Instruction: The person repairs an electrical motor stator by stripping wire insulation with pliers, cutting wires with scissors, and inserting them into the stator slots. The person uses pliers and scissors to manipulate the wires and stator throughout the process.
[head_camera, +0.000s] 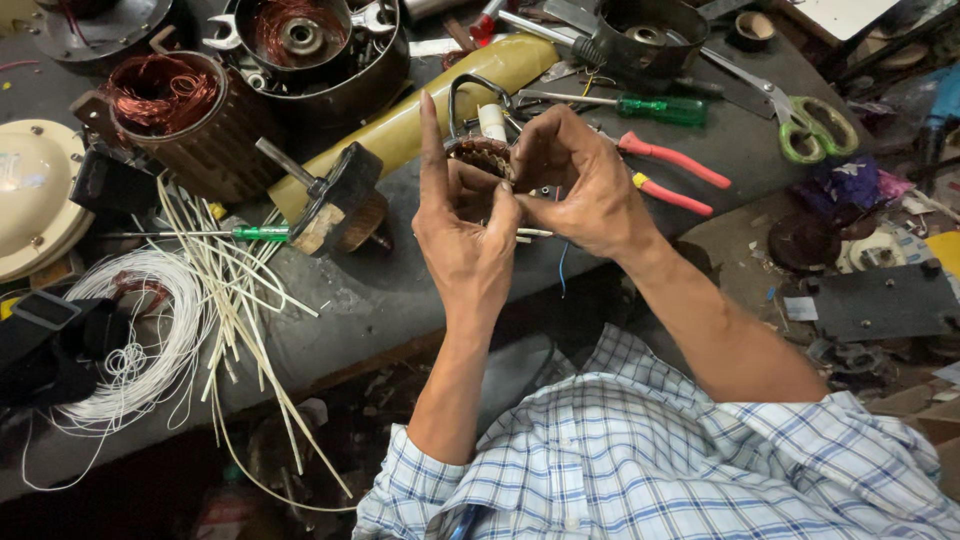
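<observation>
Left of the small wound coil (487, 157) lie white cord (140, 340), pale sticks (235, 290) and a green-handled screwdriver (255, 233). Your left hand (462, 225) holds the coil, forefinger straight up. Your right hand (580, 185) pinches at it from the other side. Right of the coil lie red pliers (672, 172), then green scissors (815, 128).

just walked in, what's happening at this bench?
A person holds a small wound motor stator up over the workbench with both hands. The left hand supports it from below, index finger raised; the right hand pinches at its edge, where thin wires hang. Red-handled pliers, screwdrivers and copper-wound stators lie around.
</observation>
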